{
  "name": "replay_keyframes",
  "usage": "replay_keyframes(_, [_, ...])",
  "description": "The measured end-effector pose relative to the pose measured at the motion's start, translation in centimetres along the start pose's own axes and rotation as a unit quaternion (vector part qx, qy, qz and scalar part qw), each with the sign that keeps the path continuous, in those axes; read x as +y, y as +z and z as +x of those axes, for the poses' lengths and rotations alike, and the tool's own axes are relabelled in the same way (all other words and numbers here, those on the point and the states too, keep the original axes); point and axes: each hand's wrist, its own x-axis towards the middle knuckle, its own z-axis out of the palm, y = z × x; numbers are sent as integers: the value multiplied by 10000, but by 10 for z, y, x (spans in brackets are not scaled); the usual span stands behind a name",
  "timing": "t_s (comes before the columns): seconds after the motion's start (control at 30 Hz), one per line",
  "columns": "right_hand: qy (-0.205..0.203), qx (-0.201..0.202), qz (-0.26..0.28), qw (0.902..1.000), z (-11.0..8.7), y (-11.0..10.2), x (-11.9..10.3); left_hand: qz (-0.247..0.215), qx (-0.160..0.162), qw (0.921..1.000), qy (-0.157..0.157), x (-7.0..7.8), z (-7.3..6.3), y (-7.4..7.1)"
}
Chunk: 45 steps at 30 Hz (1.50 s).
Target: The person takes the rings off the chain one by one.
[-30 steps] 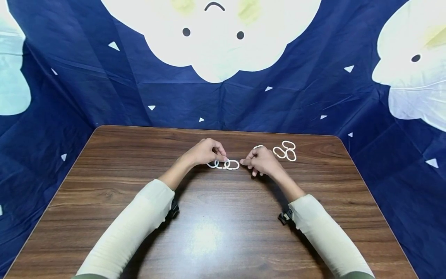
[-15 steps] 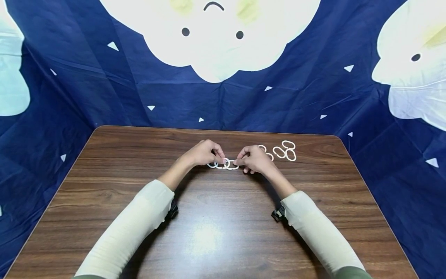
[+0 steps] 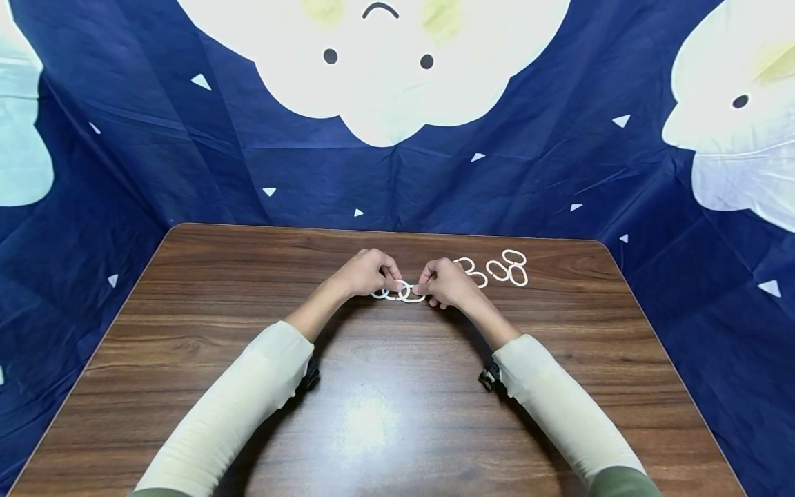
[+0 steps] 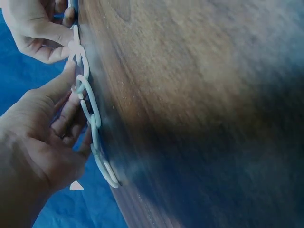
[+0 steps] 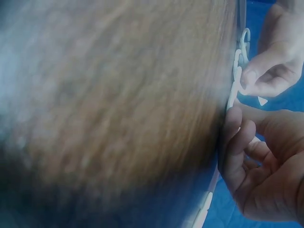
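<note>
A short chain of white plastic oval links (image 4: 96, 111) lies along the tabletop between the two hands. My left hand (image 3: 368, 271) pinches one of its links between thumb and index finger, and the rest of the chain trails under that palm in the left wrist view. From the other side my right hand (image 3: 452, 283) pinches the link at the chain's right end (image 3: 413, 301). Both sets of fingertips are close together. In the right wrist view the right fingers (image 5: 235, 137) hide part of that end link.
Beyond the right hand lie two loose white links (image 3: 478, 274), partly behind it. Farther right is a cluster of three more links (image 3: 513, 264). The brown wooden table (image 3: 373, 449) ends at a blue cloth backdrop (image 3: 397, 186) with cloud prints.
My right hand has moved left to the chain and taken hold of its end link, uncovering the two loose links behind it. The left hand has stayed nearly still, pinching its link.
</note>
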Motion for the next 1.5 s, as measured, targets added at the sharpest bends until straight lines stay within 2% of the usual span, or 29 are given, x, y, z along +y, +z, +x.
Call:
replay_keyframes(0.07, [23, -146, -83, 9999, 7, 2, 6, -2, 2, 10000, 35, -3, 2, 1])
replay_keyframes(0.17, [53, -256, -269, 9993, 25, 9, 24, -65, 53, 9998, 163, -22, 13, 8])
replay_keyframes(0.23, [216, -324, -382, 9985, 24, 9, 21, -123, 104, 9995, 266, -37, 21, 13])
replay_keyframes(0.3, [184, -300, -454, 9983, 25, 10, 23, -168, 212, 9990, 360, -48, 27, 18])
replay_keyframes(0.4, [207, -283, -371, 9987, 7, 2, 6, -380, 295, 9981, 385, -36, 18, 14])
replay_keyframes(0.53, [214, -250, -44, 9994, -19, -8, -15, -694, 414, 9964, 245, -9, 0, 4])
replay_keyframes(0.63, [217, -173, 134, 9995, -24, -9, -16, -849, 527, 9949, 107, -3, -6, 3])
replay_keyframes(0.93, [161, -39, 873, 9960, -24, -9, -12, -1476, 805, 9856, -202, -4, -8, 4])
replay_keyframes(1.2, [67, 145, 1144, 9933, -24, -5, -16, -1710, 941, 9807, -150, -3, -11, 6])
replay_keyframes(1.5, [111, 399, 1372, 9897, -20, 1, -17, -1771, 992, 9792, -44, -3, -10, 8])
